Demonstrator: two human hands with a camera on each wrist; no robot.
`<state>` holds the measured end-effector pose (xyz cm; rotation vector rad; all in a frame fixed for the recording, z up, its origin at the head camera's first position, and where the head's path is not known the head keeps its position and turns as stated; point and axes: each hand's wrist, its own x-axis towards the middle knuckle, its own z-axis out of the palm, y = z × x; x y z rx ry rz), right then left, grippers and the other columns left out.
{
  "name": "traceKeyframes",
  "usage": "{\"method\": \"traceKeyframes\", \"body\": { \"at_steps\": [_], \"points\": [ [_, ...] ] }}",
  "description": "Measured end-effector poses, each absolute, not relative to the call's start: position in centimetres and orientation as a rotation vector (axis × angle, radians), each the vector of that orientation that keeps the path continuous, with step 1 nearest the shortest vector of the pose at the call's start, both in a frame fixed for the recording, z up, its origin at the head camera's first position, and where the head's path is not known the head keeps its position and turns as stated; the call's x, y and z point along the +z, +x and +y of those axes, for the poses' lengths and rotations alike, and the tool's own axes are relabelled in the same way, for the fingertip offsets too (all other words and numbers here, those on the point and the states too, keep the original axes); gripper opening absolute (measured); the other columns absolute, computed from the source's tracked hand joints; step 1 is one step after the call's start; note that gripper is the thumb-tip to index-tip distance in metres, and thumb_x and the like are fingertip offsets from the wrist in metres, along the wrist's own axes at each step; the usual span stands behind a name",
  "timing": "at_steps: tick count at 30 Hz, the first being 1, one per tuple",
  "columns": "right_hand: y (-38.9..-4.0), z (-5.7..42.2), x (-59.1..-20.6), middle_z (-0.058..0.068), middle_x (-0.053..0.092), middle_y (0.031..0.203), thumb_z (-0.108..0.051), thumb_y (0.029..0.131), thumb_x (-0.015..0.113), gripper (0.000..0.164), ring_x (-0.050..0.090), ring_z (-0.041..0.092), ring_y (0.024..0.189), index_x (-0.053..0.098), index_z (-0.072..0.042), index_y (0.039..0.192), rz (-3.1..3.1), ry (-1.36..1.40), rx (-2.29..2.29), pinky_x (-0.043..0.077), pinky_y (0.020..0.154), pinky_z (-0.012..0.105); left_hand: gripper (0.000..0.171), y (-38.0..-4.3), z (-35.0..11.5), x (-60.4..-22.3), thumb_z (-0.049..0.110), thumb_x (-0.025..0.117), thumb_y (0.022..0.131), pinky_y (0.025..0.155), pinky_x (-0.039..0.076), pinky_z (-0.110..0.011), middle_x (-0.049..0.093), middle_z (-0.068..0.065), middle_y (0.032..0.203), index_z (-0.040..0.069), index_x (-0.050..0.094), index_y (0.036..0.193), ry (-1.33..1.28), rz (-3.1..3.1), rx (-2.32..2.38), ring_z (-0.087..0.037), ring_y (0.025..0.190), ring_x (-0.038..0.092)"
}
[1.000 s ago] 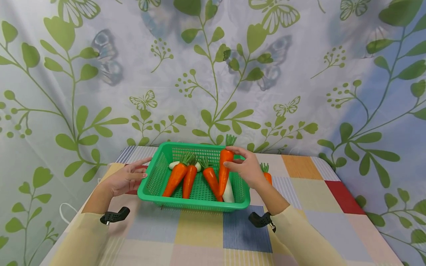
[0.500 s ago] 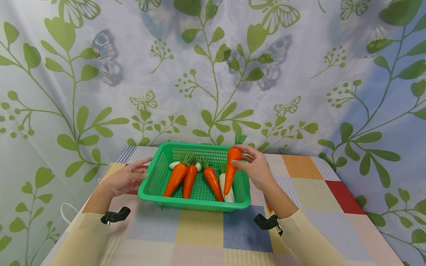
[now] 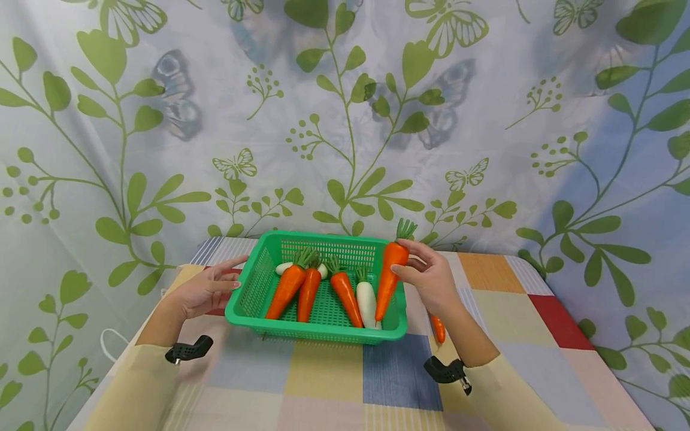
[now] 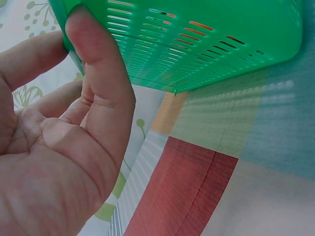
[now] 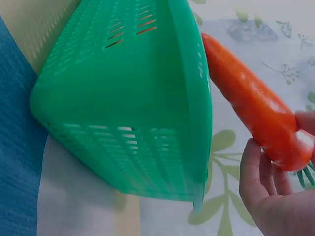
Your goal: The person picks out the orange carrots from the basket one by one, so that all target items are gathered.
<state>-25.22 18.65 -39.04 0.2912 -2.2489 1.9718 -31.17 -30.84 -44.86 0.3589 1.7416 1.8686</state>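
Observation:
In the head view, my right hand (image 3: 431, 276) grips an orange carrot (image 3: 389, 278) near its leafy green top, thumb on one side and fingers on the other. The carrot hangs tip down, overlapping the right end of the green basket (image 3: 323, 335). In the right wrist view, its tip passes behind the basket rim (image 5: 189, 64). My left hand (image 3: 202, 291), fingers extended, touches the basket's left rim. Inside lie several carrots (image 3: 345, 296), a white radish (image 3: 366, 304) on the right, and white pieces (image 3: 283, 267) partly hidden behind the left carrots.
Another carrot (image 3: 438, 329) lies on the table right of the basket, partly hidden by my right arm. A patchwork cloth (image 3: 323, 377) covers the table. Behind it hangs a leaf-patterned curtain (image 3: 345, 120). A white cord (image 3: 105, 347) loops at the left edge.
My right hand has moved right with the carrot, from over the radish to the basket's right end, uncovering the radish. My left hand stays at the rim.

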Motion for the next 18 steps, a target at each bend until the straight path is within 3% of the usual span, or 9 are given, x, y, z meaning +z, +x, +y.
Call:
{"method": "traceKeyframes", "body": {
  "at_steps": [18],
  "points": [
    [-24.0,22.7,-40.0,-0.001,0.055,0.135,-0.006,0.096,0.07,0.058,0.069,0.012,0.107,0.048,-0.01,0.15,-2.059,0.206,2.269,0.062,0.086,0.027,0.078,-31.3,-30.8,-45.1,0.005,0.054,0.105,0.094,0.061,-0.04,0.061,-0.01,0.132,0.016,0.009,0.166,0.358,1.741,1.873,-0.022,0.112,0.071]
  ]
}}
